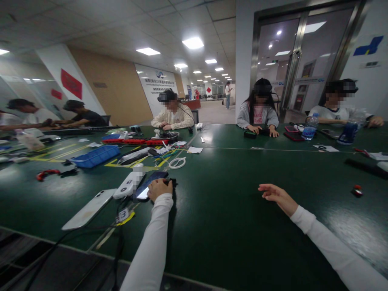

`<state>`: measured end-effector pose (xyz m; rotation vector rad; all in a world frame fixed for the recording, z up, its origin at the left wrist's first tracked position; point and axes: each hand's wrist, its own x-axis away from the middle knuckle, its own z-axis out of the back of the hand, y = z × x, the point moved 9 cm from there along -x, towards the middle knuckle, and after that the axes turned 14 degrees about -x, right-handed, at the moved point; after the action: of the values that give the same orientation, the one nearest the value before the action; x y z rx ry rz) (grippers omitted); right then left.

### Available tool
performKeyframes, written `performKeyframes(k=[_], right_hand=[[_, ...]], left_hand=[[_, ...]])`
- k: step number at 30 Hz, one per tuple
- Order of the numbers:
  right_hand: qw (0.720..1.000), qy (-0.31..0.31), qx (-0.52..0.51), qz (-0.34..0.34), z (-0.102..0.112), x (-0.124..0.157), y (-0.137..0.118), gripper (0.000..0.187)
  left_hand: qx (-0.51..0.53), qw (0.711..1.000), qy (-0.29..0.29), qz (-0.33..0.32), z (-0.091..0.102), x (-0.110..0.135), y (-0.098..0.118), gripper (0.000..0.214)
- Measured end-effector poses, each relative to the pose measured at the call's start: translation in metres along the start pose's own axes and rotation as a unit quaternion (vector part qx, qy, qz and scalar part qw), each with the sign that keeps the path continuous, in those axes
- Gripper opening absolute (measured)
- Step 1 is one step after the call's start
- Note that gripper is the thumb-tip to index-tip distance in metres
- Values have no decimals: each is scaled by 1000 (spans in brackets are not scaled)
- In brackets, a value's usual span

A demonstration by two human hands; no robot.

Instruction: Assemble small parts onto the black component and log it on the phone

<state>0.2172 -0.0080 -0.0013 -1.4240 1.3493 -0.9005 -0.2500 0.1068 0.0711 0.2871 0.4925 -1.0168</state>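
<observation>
On the tabletop [218, 234], under the left hand [159, 189]: black item [173, 182], jutting out on the far right side of the fingers; too small and dark to identify.
Left hand: palm down, fingers curled, touching or just above the item; whether they pinch it or only rest there, cannot tell.
Phone [155, 178]: dark, part of its face bright; just left of the left hand and partly hidden by it. Contact between the two not certain.
Right hand [278, 197]: held out, fingers loosely extended and slightly apart; nothing in it. Appears to hover over the tabletop, well apart from the left hand.
Step, judged: left hand alone is handling the black item, at a grasp or a release; right hand is idle.
Next move, judged: any lift would call for a sure pinch on the item and room from the phone's edge, as the two lie close.
White device [126, 184]: left of the left hand, beyond the phone.
White phone [91, 208]: farther left and nearer the body, back up.
White coil [178, 167]: ahead of the left hand, slightly right.
Blue tray [98, 159]: ahead and well left of the left hand.
Red piece [357, 190]: right of the right hand, well apart.
</observation>
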Motion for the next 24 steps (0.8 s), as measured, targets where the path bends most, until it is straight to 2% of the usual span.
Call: performKeyframes(k=[13,19,24], right_hand=[[1000,-7,11,-19,-3,3,-2,37],[1000,-8,10,-13,0,2,1,37],[1000,-9,3,-7,2,-1,5,37]], left_hand=[[10,999,-25,-18,-1,1,3,30],[-3,997,-63,-33,-3,3,7,32],[-7,998,-50,-46,-6,3,9,32]])
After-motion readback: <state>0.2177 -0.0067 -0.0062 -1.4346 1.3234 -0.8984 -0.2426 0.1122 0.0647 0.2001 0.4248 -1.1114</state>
